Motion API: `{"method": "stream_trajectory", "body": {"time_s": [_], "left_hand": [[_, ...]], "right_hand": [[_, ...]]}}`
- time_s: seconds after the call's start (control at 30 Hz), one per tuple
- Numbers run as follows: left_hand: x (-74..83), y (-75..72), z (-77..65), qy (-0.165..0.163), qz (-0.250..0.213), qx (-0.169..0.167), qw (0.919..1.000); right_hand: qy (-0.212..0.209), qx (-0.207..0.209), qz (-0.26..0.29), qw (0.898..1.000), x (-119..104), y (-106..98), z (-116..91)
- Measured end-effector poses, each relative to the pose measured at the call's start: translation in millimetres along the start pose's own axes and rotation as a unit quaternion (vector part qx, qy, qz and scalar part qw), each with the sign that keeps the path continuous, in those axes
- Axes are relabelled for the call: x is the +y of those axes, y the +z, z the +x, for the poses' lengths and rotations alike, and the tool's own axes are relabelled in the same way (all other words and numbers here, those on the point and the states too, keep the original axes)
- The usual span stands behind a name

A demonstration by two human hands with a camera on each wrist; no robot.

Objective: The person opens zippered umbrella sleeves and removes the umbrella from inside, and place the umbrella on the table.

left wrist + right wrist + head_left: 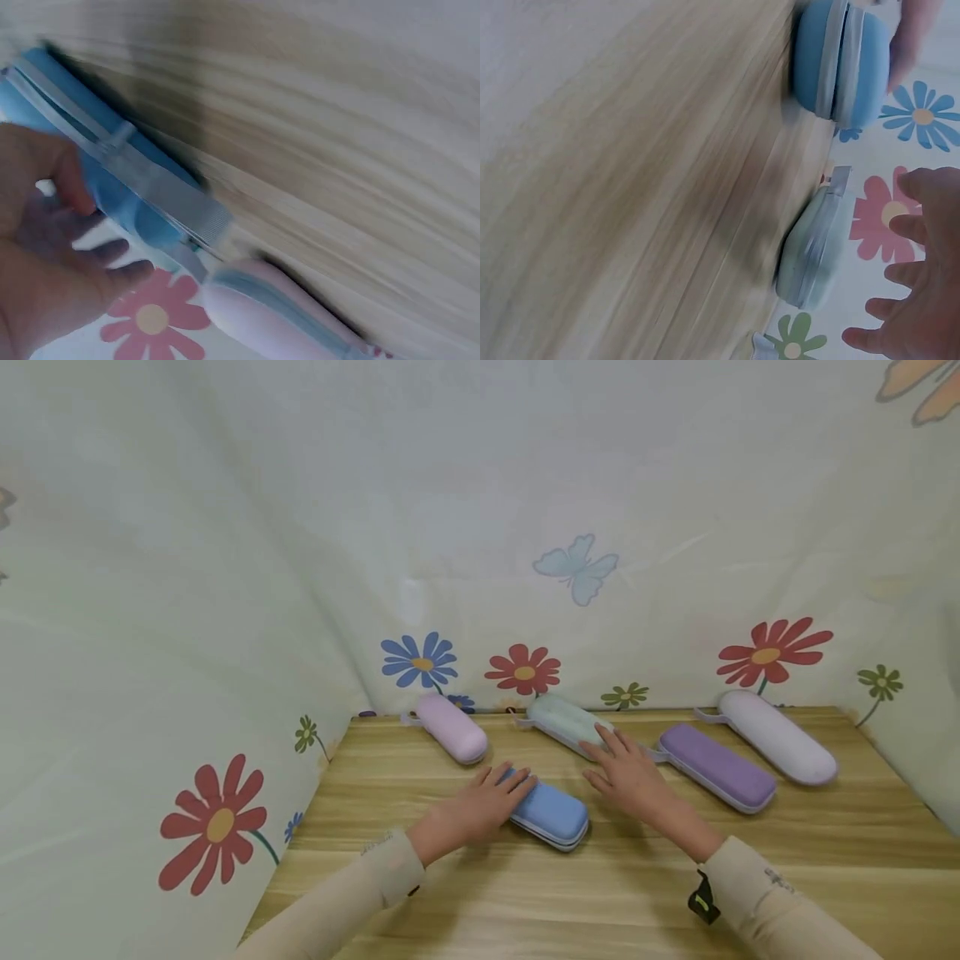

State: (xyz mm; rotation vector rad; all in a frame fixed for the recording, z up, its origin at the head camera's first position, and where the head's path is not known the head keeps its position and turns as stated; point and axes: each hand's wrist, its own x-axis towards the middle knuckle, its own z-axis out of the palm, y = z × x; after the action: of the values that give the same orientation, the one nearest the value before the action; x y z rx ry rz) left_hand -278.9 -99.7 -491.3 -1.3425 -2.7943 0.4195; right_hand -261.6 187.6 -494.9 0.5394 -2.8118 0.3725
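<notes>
Yellow-brown wood-grained tabletop (622, 910) is supporting the blue, oblong hard-shell case (552, 812) centrally. Left hand (483, 806) is overlying one end, grip loose; right hand (633, 782) is hovering apart, grip wide, empty. Bracing both ends should be preventing rotation.

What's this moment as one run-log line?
left hand: over blue case; right hand: fingers spread, apart from pale green case; purple case: on table

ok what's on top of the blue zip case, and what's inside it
The left hand reaches over the far end of the blue zip case, hiding part of its top. The inside is covered, so any contents can't be seen.
</notes>
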Motion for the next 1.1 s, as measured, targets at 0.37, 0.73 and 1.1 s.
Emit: {"method": "stream_trajectory", "body": {"time_s": [0.37,0.73,1.1], "left_hand": [[68.6,-12.2,20.1,-0.263,-0.184,-0.011,0.9471],[66.6,-6.4,32.3,-0.210,-0.185,-0.012,0.9600],[71.1,-13.8,25.1,-0.174,-0.209,-0.007,0.9624]], "right_hand": [[0.005,-0.037,0.011,0.999,-5.4,0.4,1.7],[0.014,-0.046,0.008,0.999,-3.4,6.0,5.4],[0.031,-0.051,-0.012,0.998,-3.0,9.5,9.2]]}}
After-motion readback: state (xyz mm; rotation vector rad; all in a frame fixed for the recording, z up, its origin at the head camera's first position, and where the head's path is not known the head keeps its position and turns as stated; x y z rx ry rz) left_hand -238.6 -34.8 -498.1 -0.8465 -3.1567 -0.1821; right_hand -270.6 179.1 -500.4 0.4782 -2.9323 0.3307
